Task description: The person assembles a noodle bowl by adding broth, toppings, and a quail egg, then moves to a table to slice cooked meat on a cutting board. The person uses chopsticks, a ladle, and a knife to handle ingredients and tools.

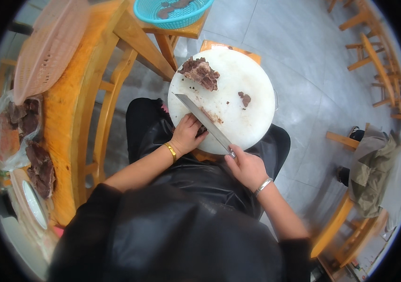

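A long straight-bladed knife (204, 121) lies slantwise over a round white cutting board (253, 74), its handle gripped in my right hand (248, 167). Just left of the blade, my left hand (188, 134) presses down on a dark piece of meat (201, 130), mostly hidden by my fingers and the knife. Toward the board's far left rests a large chunk of brown cooked-looking meat (200, 73). A small meat piece (245, 99) sits right of centre, and crumbs (218, 119) are scattered beside the blade.
A wooden stool (253, 56) shows beneath the board. Up ahead, a turquoise plastic basket (174, 22) holds meat pieces. On the left, a wooden table (61, 141) carries a pink basket (50, 49), a plastic bag of meat (4, 137) and another meat chunk (42, 171). Cloth drapes a chair (373, 176) at right.
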A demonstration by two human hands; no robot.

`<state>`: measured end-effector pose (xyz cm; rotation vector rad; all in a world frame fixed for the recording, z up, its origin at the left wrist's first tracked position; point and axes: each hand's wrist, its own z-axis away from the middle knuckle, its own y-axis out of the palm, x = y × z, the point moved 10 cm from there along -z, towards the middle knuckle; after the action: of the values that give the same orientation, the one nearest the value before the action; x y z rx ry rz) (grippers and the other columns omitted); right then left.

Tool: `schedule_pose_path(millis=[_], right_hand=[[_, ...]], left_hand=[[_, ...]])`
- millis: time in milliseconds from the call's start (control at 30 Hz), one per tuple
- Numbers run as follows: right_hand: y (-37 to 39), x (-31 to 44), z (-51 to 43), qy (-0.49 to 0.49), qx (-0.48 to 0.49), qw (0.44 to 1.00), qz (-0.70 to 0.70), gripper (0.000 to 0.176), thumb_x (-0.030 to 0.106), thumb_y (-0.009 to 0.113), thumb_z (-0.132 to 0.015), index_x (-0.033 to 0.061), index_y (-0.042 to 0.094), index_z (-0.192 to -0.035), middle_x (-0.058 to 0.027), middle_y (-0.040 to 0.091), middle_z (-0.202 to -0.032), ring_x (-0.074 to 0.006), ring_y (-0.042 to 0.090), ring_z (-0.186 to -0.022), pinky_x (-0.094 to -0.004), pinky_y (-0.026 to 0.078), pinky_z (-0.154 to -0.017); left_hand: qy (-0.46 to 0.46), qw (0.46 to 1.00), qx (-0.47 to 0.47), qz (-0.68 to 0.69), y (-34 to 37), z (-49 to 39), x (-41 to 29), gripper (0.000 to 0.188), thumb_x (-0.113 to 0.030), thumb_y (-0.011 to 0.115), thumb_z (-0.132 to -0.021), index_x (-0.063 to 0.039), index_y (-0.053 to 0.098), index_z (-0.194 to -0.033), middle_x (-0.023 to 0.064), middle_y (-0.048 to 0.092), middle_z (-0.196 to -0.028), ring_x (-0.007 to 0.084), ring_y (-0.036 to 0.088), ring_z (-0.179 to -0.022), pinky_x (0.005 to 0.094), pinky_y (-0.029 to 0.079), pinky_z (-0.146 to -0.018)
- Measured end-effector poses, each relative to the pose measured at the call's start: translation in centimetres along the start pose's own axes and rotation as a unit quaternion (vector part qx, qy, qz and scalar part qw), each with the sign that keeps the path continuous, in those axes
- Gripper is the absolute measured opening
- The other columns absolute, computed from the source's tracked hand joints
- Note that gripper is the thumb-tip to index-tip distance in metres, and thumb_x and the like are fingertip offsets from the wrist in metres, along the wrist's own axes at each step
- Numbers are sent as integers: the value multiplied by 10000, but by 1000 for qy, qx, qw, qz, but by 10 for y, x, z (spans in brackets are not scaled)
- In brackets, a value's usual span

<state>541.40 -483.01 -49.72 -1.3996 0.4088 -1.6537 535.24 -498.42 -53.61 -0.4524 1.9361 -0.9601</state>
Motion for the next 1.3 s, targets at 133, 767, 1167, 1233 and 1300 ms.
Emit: schedule_pose_path(millis=[133,767,1167,1233,1300], right_hand=[[-5,-6,15,28,25,999,-11,339,331,514,-926,72,534,-1144,-145,657,-761,-339,639,-706,-417,504,-634],[-15,-7,36,74,83,994,-25,346,353,473,-944,64,516,-1129,-164,656,-763,-359,635,-706,-448,500,-639],[13,4,-42,30,47,998,-20,306,355,463,-949,56,519,-987,-210,622,-674,-394,617,-652,-492,488,-614],[13,-2,-29,42,56,997,-19,313,358,460,-951,57,524,-1012,-209,624,-678,-397,617,-651,-491,490,-613],[4,-11,2,59,60,996,-36,320,359,458,-952,61,527,-1044,-208,627,-681,-398,617,-650,-489,491,-610]], left_hand=[[8,1000,-18,4,-3,-1,0,449,-122,735,-680,-9,596,-1092,167,553,-1133,357,510,-1050,411,446,-915],[-9,998,-32,56,-1,-2,9,400,-96,758,-636,-12,625,-1004,159,566,-1109,361,524,-1012,410,475,-871],[-43,998,-36,31,-1,-3,15,357,-96,747,-654,-24,604,-973,148,552,-1081,353,515,-989,410,463,-870],[-38,998,-34,41,1,-4,15,352,-93,744,-654,-26,604,-970,147,554,-1072,351,514,-989,407,462,-872],[-39,997,-32,51,4,-3,17,345,-93,742,-653,-30,603,-962,146,555,-1063,348,514,-990,405,460,-874]])
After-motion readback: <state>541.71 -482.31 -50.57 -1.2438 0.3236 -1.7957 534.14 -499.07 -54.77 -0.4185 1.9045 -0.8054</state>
